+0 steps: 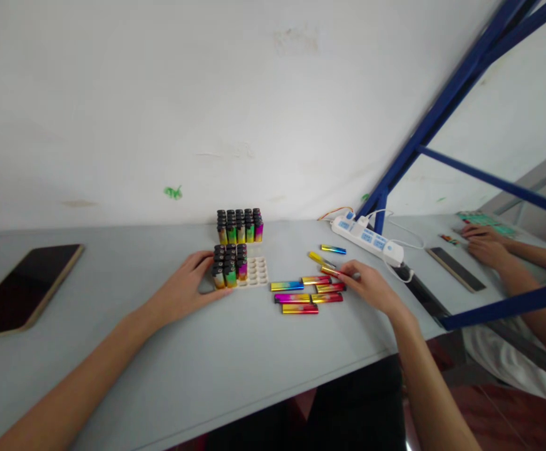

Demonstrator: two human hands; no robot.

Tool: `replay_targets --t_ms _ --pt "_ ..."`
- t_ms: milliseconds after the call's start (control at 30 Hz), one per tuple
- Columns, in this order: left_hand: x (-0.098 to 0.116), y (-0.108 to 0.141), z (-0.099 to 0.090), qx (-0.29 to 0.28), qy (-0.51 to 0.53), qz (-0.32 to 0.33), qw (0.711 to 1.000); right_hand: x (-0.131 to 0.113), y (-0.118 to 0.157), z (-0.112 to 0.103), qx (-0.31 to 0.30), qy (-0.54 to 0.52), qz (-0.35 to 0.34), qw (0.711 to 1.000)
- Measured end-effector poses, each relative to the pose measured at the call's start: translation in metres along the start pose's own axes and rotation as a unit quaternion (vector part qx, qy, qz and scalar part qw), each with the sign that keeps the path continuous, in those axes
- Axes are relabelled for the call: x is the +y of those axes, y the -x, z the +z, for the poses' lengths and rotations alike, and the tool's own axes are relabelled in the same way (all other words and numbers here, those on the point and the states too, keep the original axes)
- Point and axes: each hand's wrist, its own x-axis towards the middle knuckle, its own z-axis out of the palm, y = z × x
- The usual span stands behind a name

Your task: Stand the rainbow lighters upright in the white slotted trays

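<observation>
My left hand (pixel 186 285) is wrapped round the left side of a white tray (pixel 260 270) with round holes, thumb along its front edge. Several upright lighters (pixel 230 275) with black tops and shiny coloured bodies fill the tray's left part; holes on its right are bare. My right hand (pixel 369 285) pinches the end of a red and yellow lighter (pixel 330 271) above the table. Just left of that hand, several loose lighters (pixel 292 299) lie flat in a scattered group. A yellow pen-like tool (pixel 317 257) and a blue-yellow lighter (pixel 333 248) lie behind them.
A second tray of upright lighters (pixel 240 228) stands behind, near the wall. A white power strip (pixel 367 239) with cables sits at the right, beside a blue metal frame (pixel 414 147). A dark tablet (pixel 24 285) lies far left. Another person's hands (pixel 486 244) work beyond the frame.
</observation>
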Motion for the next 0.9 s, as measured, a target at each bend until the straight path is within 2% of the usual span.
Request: replay_targets --t_ms 133,233,367,433,500,600,733,800,900 --pt "0.005 0.0 -0.001 -0.002 -0.002 0.001 1.0 -0.005 0.002 0.007 0.023 -0.039 0.002 0.999" --pt "0.007 -0.001 -0.001 -0.004 -0.004 -0.002 1.0 -0.011 0.002 0.012 0.091 -0.094 0.011 0.991" --pt "0.007 -0.001 -0.001 -0.007 -0.002 -0.008 1.0 -0.032 -0.013 0.021 0.191 -0.239 0.021 0.952" --pt "0.005 0.0 0.0 -0.002 0.0 -0.006 1.0 -0.051 -0.029 0.03 0.202 -0.312 0.022 0.928" --pt "0.003 0.001 0.0 0.001 -0.001 0.002 1.0 -0.077 -0.049 0.043 0.169 -0.372 0.018 0.912" --pt "0.003 0.003 -0.001 0.0 -0.005 0.017 1.0 -0.12 -0.077 0.068 0.085 -0.424 0.003 0.902" --pt "0.008 0.006 0.0 -0.01 -0.011 0.018 1.0 -0.164 -0.098 0.105 -0.033 -0.462 -0.016 0.886" --pt "0.011 0.006 0.001 -0.008 -0.016 0.015 1.0 -0.174 -0.098 0.123 -0.058 -0.432 -0.02 0.9" --pt "0.014 0.007 0.001 -0.009 -0.015 0.012 1.0 -0.177 -0.088 0.147 -0.005 -0.33 -0.044 0.943"
